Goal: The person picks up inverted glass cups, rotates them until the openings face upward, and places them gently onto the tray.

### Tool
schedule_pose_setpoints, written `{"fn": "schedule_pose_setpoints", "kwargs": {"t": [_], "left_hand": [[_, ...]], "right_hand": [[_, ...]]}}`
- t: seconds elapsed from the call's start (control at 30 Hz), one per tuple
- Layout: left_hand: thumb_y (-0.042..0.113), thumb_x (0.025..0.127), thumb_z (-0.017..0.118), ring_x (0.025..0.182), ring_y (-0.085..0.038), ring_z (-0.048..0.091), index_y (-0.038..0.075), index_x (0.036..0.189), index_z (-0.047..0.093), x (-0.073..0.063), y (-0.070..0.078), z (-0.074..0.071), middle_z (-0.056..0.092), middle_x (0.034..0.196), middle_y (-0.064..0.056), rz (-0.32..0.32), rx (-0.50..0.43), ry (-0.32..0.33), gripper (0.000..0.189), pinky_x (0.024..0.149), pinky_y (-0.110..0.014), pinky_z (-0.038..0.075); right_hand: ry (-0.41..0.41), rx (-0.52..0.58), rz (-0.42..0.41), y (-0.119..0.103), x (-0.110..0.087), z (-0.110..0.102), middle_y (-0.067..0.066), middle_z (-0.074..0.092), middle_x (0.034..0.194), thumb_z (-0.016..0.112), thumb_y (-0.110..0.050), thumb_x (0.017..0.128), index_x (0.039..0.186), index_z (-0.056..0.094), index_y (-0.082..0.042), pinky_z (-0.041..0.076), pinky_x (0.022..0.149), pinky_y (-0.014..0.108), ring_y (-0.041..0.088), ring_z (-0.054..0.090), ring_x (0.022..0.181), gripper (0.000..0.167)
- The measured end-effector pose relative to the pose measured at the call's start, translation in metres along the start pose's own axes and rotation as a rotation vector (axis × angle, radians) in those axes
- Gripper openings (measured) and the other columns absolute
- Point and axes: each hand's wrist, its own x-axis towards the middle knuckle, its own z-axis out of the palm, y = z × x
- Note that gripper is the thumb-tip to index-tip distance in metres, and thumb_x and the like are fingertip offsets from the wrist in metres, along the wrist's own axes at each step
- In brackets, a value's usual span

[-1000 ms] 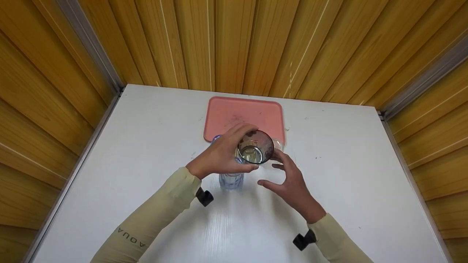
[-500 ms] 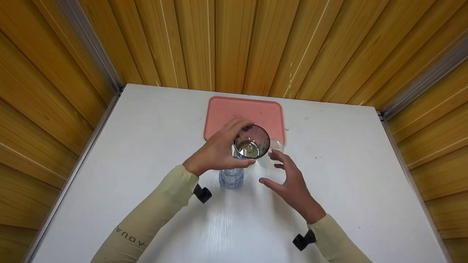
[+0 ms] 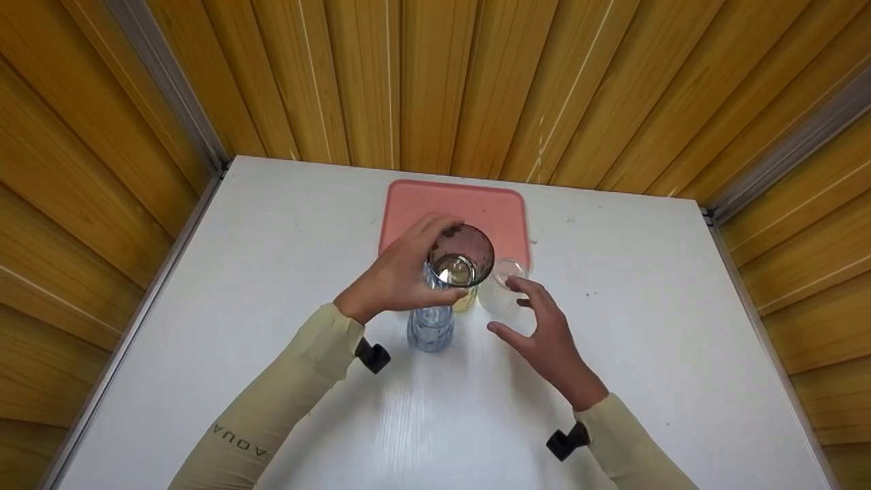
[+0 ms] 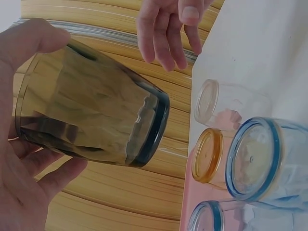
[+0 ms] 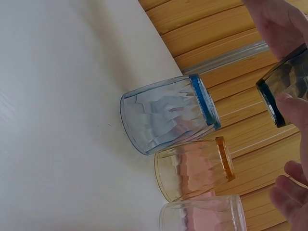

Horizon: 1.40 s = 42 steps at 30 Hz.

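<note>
My left hand (image 3: pixel 401 272) grips a smoky dark glass (image 4: pixel 91 103) around its side, held above the table with its mouth up and slightly tilted. Beneath it several glasses stand upside down in a close group. A blue glass (image 3: pixel 431 331) is nearest me; another blue glass (image 4: pixel 211 219) is largely covered by my left hand in the head view. Behind them are an amber glass (image 5: pixel 192 168) and a clear glass (image 3: pixel 500 296). My right hand (image 3: pixel 544 340) hovers beside the clear glass, thumb and fingers spread and bent, holding nothing.
A pink tray (image 3: pixel 463 197) lies behind the glasses at the back of the white table (image 3: pixel 306 238). Wood-patterned panels (image 3: pixel 435 82) rise along the back and both sides. Metal strips (image 3: pixel 170 75) line the corners.
My left hand has carried the smoky glass left and away from me, uncovering more of the blue, amber and clear glasses. My right hand has shifted only slightly, and the gap between the hands is wider.
</note>
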Motion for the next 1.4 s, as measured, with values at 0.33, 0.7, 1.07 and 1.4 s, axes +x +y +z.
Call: {"fn": "schedule_pose_setpoints", "kwargs": {"t": [0.33, 0.7, 1.07, 1.4], "left_hand": [[0.039, 0.070, 0.081, 0.122, -0.011, 0.048, 0.021, 0.141, 0.040, 0.000, -0.003, -0.002, 0.047, 0.136, 0.006, -0.013, 0.012, 0.025, 0.084, 0.104, -0.035, 0.046], [0.039, 0.070, 0.081, 0.123, -0.012, 0.048, 0.018, 0.141, 0.041, 0.001, -0.006, -0.004, 0.047, 0.137, 0.003, -0.021, 0.032, 0.034, 0.084, 0.106, -0.034, 0.045], [0.038, 0.072, 0.080, 0.123, -0.014, 0.048, 0.016, 0.141, 0.040, 0.001, -0.010, -0.006, 0.048, 0.136, 0.001, -0.056, 0.018, 0.037, 0.083, 0.106, -0.035, 0.045], [0.038, 0.072, 0.081, 0.120, -0.014, 0.049, 0.015, 0.141, 0.040, 0.001, -0.013, -0.007, 0.049, 0.133, 0.001, -0.063, 0.044, 0.068, 0.083, 0.104, -0.033, 0.047]], "right_hand": [[-0.001, -0.030, -0.004, 0.005, 0.005, 0.001, 0.000, 0.053, 0.136, 0.077, -0.021, 0.082, 0.137, 0.049, -0.009, 0.050, 0.099, 0.038, 0.015, 0.051, 0.127, 0.063], [-0.008, -0.042, 0.029, 0.009, 0.010, 0.001, 0.002, 0.051, 0.138, 0.076, -0.018, 0.084, 0.137, 0.048, -0.014, 0.049, 0.101, 0.043, 0.018, 0.050, 0.127, 0.060], [0.011, -0.059, 0.030, 0.018, 0.014, 0.001, 0.002, 0.053, 0.135, 0.075, -0.018, 0.084, 0.134, 0.051, -0.012, 0.048, 0.102, 0.041, 0.018, 0.051, 0.126, 0.056], [0.020, -0.046, 0.042, 0.022, 0.017, 0.000, 0.010, 0.053, 0.136, 0.074, -0.020, 0.085, 0.132, 0.053, -0.012, 0.047, 0.104, 0.042, 0.022, 0.050, 0.128, 0.052]]}}
